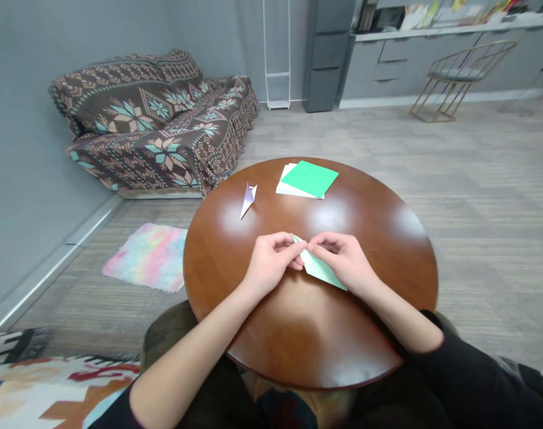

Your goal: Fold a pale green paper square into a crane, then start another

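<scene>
Round wooden table (pixel 262 351), near side: pinching the pale green folded paper (pixel 320 269) at its upper tip with left hand (pixel 271 262) and right hand (pixel 348 261), fingertips closed tight on it, probably pressing the crease sharp.

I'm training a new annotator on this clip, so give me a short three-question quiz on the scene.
1. True or false: the left hand and right hand both pinch the pale green folded paper over the round brown wooden table.
2. What tops the stack of square paper sheets? A) green sheet B) red sheet C) scissors
3. Which hand is nearer the small lilac folded paper figure?
Key: 1 true; 2 A; 3 left.
</scene>
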`<state>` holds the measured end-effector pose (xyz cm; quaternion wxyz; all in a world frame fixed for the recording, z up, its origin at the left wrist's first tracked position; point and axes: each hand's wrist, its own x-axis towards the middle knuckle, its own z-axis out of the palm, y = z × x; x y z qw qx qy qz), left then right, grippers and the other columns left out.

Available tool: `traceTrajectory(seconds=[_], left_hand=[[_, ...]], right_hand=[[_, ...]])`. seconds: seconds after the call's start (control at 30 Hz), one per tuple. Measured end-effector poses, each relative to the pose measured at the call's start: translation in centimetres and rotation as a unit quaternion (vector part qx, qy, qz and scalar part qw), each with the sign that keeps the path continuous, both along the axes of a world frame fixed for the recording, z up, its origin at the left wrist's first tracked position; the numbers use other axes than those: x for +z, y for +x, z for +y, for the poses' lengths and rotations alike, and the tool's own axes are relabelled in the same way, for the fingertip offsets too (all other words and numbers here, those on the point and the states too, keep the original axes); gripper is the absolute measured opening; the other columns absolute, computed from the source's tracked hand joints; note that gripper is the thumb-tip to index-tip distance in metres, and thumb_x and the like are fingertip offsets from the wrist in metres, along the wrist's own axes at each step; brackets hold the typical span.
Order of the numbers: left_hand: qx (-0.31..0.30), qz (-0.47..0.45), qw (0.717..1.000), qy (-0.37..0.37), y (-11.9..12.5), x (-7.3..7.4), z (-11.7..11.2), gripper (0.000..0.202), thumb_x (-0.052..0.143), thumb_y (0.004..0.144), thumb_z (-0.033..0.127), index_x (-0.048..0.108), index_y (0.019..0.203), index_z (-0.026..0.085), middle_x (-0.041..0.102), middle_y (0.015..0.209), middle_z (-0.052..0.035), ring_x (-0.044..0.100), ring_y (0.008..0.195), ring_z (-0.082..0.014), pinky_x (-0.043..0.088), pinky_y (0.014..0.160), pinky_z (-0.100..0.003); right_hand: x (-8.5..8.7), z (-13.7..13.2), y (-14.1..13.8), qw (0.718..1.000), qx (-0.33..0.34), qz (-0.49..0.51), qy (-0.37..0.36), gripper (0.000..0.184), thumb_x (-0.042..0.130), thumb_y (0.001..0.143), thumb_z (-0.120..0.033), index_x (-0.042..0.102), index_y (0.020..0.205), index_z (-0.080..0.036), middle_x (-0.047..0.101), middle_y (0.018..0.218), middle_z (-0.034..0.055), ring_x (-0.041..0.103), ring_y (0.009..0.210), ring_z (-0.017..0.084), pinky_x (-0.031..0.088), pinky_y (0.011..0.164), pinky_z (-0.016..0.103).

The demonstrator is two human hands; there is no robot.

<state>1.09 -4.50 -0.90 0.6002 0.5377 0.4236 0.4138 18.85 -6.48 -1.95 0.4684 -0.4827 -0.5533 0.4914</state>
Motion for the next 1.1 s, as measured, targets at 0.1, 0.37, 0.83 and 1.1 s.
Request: traceTrajectory(seconds=[0.1, 0.37, 0.83, 1.1], left_hand=[[0.000, -0.006, 1.000, 0.004, 0.04, -0.09, 0.08, 0.021, 0.078, 0.082, 0.032, 0.073, 0.074, 0.013, 0.065, 0.057, 0.0002, 0.057, 0.050, -0.0083, 0.049, 0.053, -0.019], [0.004, -0.057, 0.998, -0.032, 0.17, -0.52, 0.23, 0.025, 0.080, 0.080, 0.034, 0.072, 0.070, 0.013, 0.061, 0.057, 0.0010, 0.052, 0.051, -0.0068, 0.043, 0.050, -0.018], [0.015, -0.082, 0.995, -0.048, 0.16, -0.55, 0.37, 0.024, 0.082, 0.078, 0.035, 0.074, 0.072, 0.013, 0.061, 0.058, 0.0004, 0.052, 0.053, -0.0063, 0.041, 0.050, -0.017], [0.042, -0.099, 0.992, -0.061, 0.15, -0.33, 0.46, 0.020, 0.082, 0.075, 0.030, 0.075, 0.074, 0.012, 0.062, 0.057, -0.0005, 0.053, 0.052, -0.0065, 0.043, 0.051, -0.017]], right_hand=[[0.11, -0.02, -0.08, 1.000, -0.003, 0.009, -0.005, 0.021, 0.073, 0.083, -0.036, 0.070, 0.075, -0.018, 0.071, 0.072, 0.0026, 0.061, 0.067, 0.016, 0.045, 0.064, 0.029], [0.31, -0.05, -0.32, 1.000, -0.006, 0.009, -0.001, 0.017, 0.072, 0.081, -0.033, 0.070, 0.074, -0.017, 0.070, 0.070, 0.0013, 0.059, 0.064, 0.014, 0.044, 0.062, 0.027], [0.41, -0.23, -0.40, 1.000, 0.006, 0.004, -0.007, 0.018, 0.072, 0.082, -0.034, 0.071, 0.076, -0.017, 0.071, 0.072, 0.0015, 0.058, 0.063, 0.014, 0.042, 0.061, 0.027], [0.29, -0.26, -0.44, 1.000, 0.010, -0.008, -0.003, 0.016, 0.070, 0.083, -0.032, 0.072, 0.077, -0.016, 0.071, 0.074, 0.0012, 0.059, 0.066, 0.014, 0.044, 0.064, 0.027]])
